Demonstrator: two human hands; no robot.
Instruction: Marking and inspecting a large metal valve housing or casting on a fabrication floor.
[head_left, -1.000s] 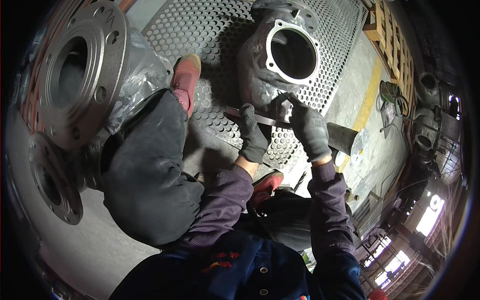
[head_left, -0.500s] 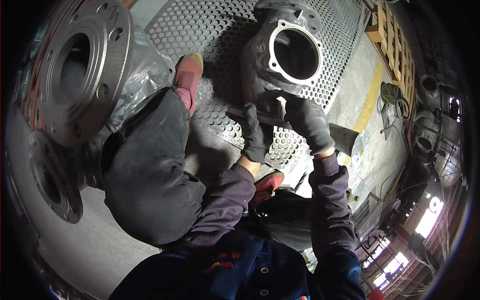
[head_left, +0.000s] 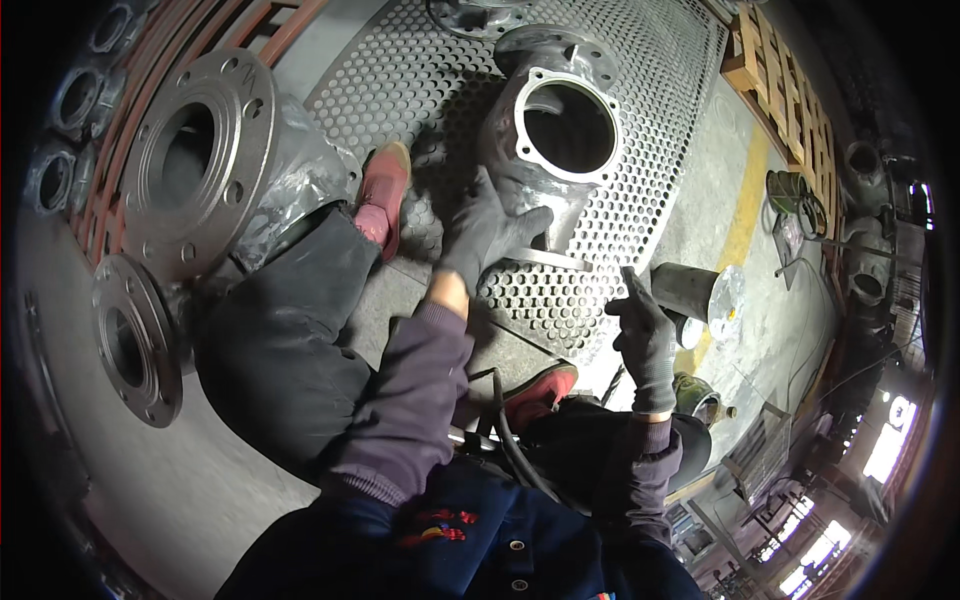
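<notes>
- At the left of the frame, the large flanged valve body (head_left: 200, 170) and the smaller flange (head_left: 135, 340) lay unmoved.
- Your left hand (head_left: 490, 232), upper centre, had let go of the thin tool and spread flat, fingers wide, on the grey valve casting (head_left: 560, 130) lying on the perforated plate (head_left: 400, 70).
- Your right hand (head_left: 645, 335) had drawn back, right of centre, off the casting; whether it held anything cannot be told.
- Judgement: tooling paused; the casting was being steadied.

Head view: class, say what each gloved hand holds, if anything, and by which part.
The left hand lies spread on the valve casting's body below its round opening. The right hand seems closed; what it holds cannot be told.
</notes>
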